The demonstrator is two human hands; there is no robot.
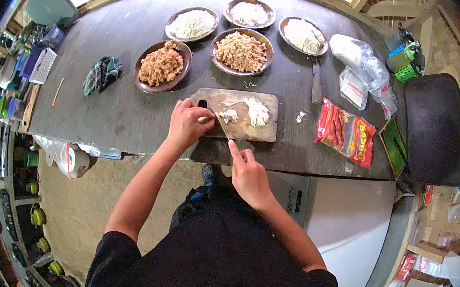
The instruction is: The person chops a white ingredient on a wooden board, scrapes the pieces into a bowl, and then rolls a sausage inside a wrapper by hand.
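My left hand (190, 121) is closed in a pinch on a small pale piece of food (204, 119) whose kind I cannot make out. It is at the left end of a wooden cutting board (245, 131), by the board's dark handle hole. Gripped in my right hand (250, 174) is a knife (222, 124), its thin blade slanting up and left over the board; its handle is mostly hidden. White shreds (257, 112) lie in a larger heap on the board's right half, with a smaller heap (228, 115) near the blade.
Behind the board stand bowls of brown shredded food (162, 65), (241, 52) and white shreds (192, 24), (249, 13), (303, 35). Rightward lie another knife (316, 85), a red sausage pack (344, 135), plastic bags (364, 62) and a black chair (435, 127). A checkered cloth (103, 75) lies left.
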